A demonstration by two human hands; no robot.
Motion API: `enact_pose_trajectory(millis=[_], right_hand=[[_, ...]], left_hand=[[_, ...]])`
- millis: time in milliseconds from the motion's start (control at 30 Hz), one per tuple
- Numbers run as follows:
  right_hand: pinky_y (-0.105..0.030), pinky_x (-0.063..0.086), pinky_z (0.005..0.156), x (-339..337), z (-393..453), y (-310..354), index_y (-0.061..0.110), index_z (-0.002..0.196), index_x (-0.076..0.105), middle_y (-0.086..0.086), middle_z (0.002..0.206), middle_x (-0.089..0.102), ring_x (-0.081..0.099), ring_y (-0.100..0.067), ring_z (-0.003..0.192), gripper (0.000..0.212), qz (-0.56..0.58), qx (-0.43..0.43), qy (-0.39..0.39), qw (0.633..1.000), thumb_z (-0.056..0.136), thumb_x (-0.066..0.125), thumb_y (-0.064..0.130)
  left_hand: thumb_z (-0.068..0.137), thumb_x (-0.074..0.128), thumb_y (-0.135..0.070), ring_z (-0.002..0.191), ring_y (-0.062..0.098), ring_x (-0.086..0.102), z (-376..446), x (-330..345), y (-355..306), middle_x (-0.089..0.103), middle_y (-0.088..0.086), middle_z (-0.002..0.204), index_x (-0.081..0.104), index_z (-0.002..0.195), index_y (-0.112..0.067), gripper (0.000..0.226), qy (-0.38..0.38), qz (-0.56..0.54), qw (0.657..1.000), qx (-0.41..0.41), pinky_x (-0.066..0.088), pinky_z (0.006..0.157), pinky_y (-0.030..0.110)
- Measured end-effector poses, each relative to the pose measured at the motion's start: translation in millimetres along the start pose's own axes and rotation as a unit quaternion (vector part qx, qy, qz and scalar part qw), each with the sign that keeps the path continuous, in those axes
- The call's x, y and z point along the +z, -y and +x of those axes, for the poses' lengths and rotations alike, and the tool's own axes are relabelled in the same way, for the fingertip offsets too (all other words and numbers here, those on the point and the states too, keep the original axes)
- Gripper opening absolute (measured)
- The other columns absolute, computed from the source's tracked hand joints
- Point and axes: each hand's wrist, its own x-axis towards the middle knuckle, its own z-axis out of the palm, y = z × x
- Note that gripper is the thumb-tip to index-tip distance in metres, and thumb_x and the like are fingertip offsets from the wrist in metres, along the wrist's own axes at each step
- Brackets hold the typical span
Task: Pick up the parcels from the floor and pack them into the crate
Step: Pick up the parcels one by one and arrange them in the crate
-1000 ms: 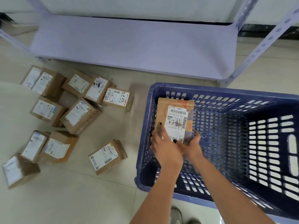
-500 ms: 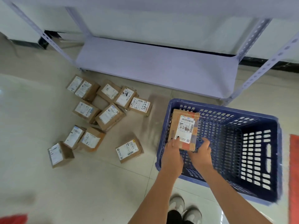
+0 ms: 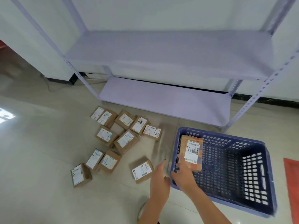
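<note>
bare forearms [image 3: 210, 206], no sleeves, light shoe [image 3: 142, 210] (partly hidden)

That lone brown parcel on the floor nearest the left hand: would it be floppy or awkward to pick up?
Probably not. The parcel looks like a small cardboard box with square edges, so likely stiff. It lies flat on the floor, so it should slide rather than roll. Its size suggests one hand could lift it, though its weight cannot be seen.

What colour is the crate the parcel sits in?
Dark blue, with perforated walls; the crate shows clearly in the head view.
</note>
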Motion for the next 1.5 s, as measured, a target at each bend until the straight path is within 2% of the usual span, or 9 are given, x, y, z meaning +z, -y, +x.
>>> enact_pose_trajectory(millis=[100,233,367,500,667,867,1100,1333,1500], right_hand=[[-0.026,0.045,0.076,22.6,9.2,6.4,0.016,0.142,0.028,-0.009,0.135,0.05,0.055,-0.025,0.111,0.062,-0.001,0.001,0.029,1.0,0.088,0.056,0.006],[-0.032,0.042,0.094,58.0,34.8,8.3,0.016,0.14,0.032,-0.006,0.13,0.053,0.052,-0.022,0.118,0.061,0.049,0.026,0.019,0.998,0.087,0.061,0.014],[-0.026,0.038,0.087,96.4,61.5,22.3,0.027,0.148,0.02,-0.005,0.14,0.046,0.046,-0.019,0.118,0.078,0.109,0.07,0.024,0.991,0.086,0.061,0.007],[-0.025,0.042,0.071,140.9,83.1,60.1,0.034,0.146,0.022,-0.01,0.135,0.04,0.043,-0.021,0.108,0.08,0.191,0.118,0.008,0.974,0.085,0.061,0.001],[-0.04,0.045,0.095,219.5,127.2,90.8,0.036,0.144,0.026,-0.007,0.131,0.05,0.051,-0.023,0.11,0.079,0.209,0.151,-0.022,0.966,0.083,0.064,0.005],[-0.016,0.037,0.061,306.3,185.9,90.0,0.036,0.146,0.022,-0.006,0.11,0.045,0.048,-0.016,0.094,0.079,0.144,0.155,0.011,0.977,0.084,0.063,0.011],[-0.013,0.037,0.056,337.2,245.4,48.4,0.037,0.146,0.02,-0.009,0.136,0.044,0.047,0.001,0.073,0.078,0.086,0.173,0.015,0.981,0.086,0.061,0.009],[-0.024,0.043,0.069,370.6,333.8,-20.1,0.037,0.14,0.034,-0.007,0.133,0.049,0.055,-0.024,0.112,0.072,0.198,0.193,-0.025,0.961,0.083,0.06,0.0],[-0.025,0.046,0.076,394.4,379.0,-52.0,0.04,0.144,0.025,-0.002,0.142,0.041,0.048,-0.024,0.125,0.079,0.245,0.19,-0.031,0.95,0.084,0.058,0.0]], left_hand=[[0.086,0.047,0.004,0.129,0.013,0.045,18.6,-14.5,29.6,0.048,-0.002,0.141,0.039,0.14,-0.019,0.059,-0.004,-0.02,0.999,-0.024,0.036,0.102,0.019],[0.085,0.05,0.007,0.132,0.02,0.043,53.1,-54.3,64.4,0.048,0.004,0.14,0.04,0.14,-0.011,0.059,-0.02,-0.081,0.995,-0.062,0.035,0.098,0.018],[0.086,0.055,-0.001,0.131,0.023,0.043,101.7,-110.6,97.3,0.046,0.006,0.142,0.04,0.14,-0.015,0.057,-0.02,-0.083,0.992,-0.09,0.038,0.108,0.035],[0.087,0.052,-0.003,0.13,0.023,0.045,145.5,-172.6,120.8,0.046,0.007,0.142,0.037,0.142,-0.017,0.059,-0.001,-0.058,0.993,-0.104,0.041,0.104,0.036],[0.084,0.053,-0.002,0.12,0.03,0.055,192.9,-220.0,158.2,0.049,0.006,0.14,0.038,0.141,-0.019,0.062,0.044,-0.034,0.994,-0.092,0.05,0.096,0.041],[0.084,0.051,-0.004,0.118,0.024,0.054,256.2,-229.1,222.3,0.05,0.001,0.134,0.036,0.141,-0.023,0.062,0.085,-0.002,0.993,-0.084,0.05,0.095,0.042],[0.088,0.049,-0.013,0.108,0.021,0.056,313.7,-193.7,284.2,0.054,0.004,0.127,0.036,0.141,-0.022,0.055,0.083,0.025,0.993,-0.082,0.049,0.092,0.033],[0.086,0.053,-0.013,0.133,0.021,0.039,388.3,-150.5,339.2,0.041,0.0,0.145,0.03,0.144,-0.019,0.062,0.091,0.112,0.989,-0.023,0.041,0.108,0.039],[0.088,0.053,-0.011,0.134,0.019,0.037,443.9,-137.8,365.8,0.037,0.0,0.147,0.029,0.144,-0.017,0.062,0.051,0.17,0.984,0.007,0.035,0.108,0.034]])
